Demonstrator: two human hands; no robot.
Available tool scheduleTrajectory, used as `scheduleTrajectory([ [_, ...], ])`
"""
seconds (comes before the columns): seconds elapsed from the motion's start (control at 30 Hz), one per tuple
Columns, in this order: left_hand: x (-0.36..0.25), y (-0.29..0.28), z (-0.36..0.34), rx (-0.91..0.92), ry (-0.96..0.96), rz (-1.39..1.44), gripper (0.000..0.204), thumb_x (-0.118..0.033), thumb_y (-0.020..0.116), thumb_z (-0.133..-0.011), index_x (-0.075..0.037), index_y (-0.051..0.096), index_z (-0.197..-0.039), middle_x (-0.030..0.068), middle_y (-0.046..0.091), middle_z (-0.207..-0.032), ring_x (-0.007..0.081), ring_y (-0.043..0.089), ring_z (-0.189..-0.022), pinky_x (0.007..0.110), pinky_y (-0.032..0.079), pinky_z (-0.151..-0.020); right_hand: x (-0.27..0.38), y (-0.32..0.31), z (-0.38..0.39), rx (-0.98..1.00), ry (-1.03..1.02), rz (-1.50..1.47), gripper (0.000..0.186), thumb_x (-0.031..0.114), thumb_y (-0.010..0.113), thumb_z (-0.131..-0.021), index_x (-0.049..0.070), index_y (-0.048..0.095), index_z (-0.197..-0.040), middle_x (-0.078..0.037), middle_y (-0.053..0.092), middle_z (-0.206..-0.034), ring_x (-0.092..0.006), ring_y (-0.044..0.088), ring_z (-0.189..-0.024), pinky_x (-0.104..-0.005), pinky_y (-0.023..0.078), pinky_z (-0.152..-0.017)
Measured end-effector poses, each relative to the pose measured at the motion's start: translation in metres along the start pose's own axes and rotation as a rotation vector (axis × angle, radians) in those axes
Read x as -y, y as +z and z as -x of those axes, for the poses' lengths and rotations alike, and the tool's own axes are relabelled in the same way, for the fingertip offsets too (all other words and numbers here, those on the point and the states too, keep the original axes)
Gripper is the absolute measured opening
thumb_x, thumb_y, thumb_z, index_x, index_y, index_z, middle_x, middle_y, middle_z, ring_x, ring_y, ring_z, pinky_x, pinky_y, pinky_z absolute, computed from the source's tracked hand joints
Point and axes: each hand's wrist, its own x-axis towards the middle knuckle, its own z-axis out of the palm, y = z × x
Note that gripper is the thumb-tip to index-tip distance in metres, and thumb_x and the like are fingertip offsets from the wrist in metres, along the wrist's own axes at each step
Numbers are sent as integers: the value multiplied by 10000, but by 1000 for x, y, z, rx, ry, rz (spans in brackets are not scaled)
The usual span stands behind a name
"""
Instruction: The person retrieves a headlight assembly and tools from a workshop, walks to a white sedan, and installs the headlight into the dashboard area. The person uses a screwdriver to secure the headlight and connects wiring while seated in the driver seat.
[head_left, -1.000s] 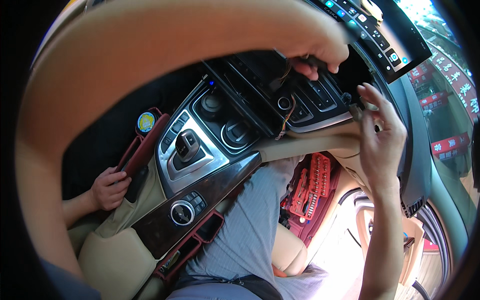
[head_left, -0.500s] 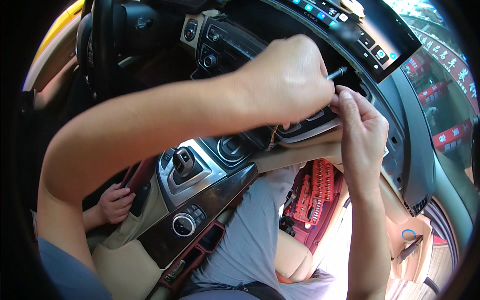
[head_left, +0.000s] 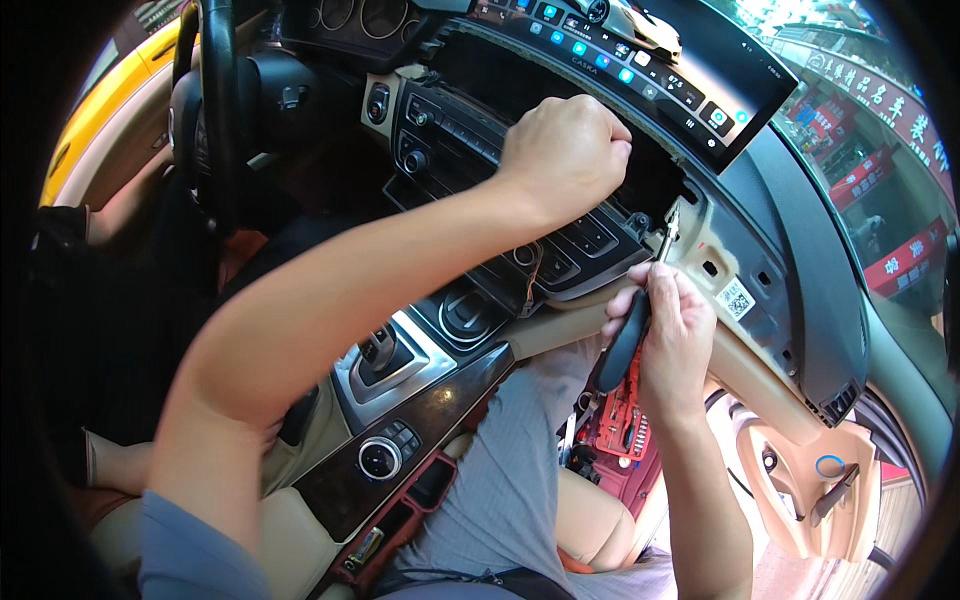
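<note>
In my right hand (head_left: pixel 677 335) is a screwdriver, its black handle (head_left: pixel 622 345) slanting down past the palm. My thumb and fingers pinch it where the metal shaft (head_left: pixel 667 240) begins, and the tip points up beside the right end of the dashboard opening. My left hand (head_left: pixel 565 155) is closed in a fist in front of that opening (head_left: pixel 650 175), back of the hand toward me. What it holds, if anything, is hidden. Below the fist lies the centre control panel (head_left: pixel 455 140), with thin loose wires (head_left: pixel 533 275) hanging by it.
A wide lit screen (head_left: pixel 650 85) stands over the opening. To the left are the steering wheel (head_left: pixel 222 110) and a person in dark clothes. The gear lever (head_left: pixel 378 348) and control knob (head_left: pixel 380 458) sit on the console. A red tool case (head_left: pixel 622 425) lies in the footwell.
The screwdriver, whose shaft showed between my two hands, is now in my right hand alone. That hand has moved down and left; my left has drawn back left. The view has shifted.
</note>
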Motion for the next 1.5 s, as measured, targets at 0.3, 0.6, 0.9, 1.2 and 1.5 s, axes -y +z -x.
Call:
scheduleTrajectory([
  [0.3,-11,55,-15,-206,-399,-367,175,-319,718,-849,-186,807,-920,84,749,-924,308,617,-1067,423,417,-947,-11,-40,55,-14,29,17,301,256,462,-1099,11,625,-1034,-47,633,-712,-87,580,-572,-211,473,-541],
  [0.6,-25,61,-26,-296,-610,-363,146,-174,661,-833,-125,799,-833,154,752,-886,308,713,-926,376,438,-946,-62,-88,103,-9,109,-44,300,241,455,-1101,1,623,-1036,-57,632,-711,-107,581,-563,-232,481,-537],
  [0.9,-29,64,-27,-266,-627,-422,162,-177,639,-862,-152,786,-799,79,761,-887,247,667,-1013,360,404,-990,-101,-123,127,-96,141,-103,316,254,454,-1100,-6,617,-1028,-62,628,-701,-112,574,-544,-238,493,-533],
  [1.2,-30,60,-30,-93,-674,-471,184,-256,657,-881,-138,789,-931,117,763,-1023,265,642,-1138,394,368,-1048,-98,-116,130,-65,153,-104,311,257,458,-1100,-7,617,-1050,-56,624,-704,-105,573,-547,-231,483,-534],
  [1.5,-32,60,-33,-179,-697,-401,184,-221,637,-857,-122,792,-859,161,761,-951,296,722,-939,374,407,-974,-99,-104,126,-17,124,-116,313,257,465,-1099,-4,634,-1056,-50,634,-714,-94,577,-560,-222,483,-538],
])
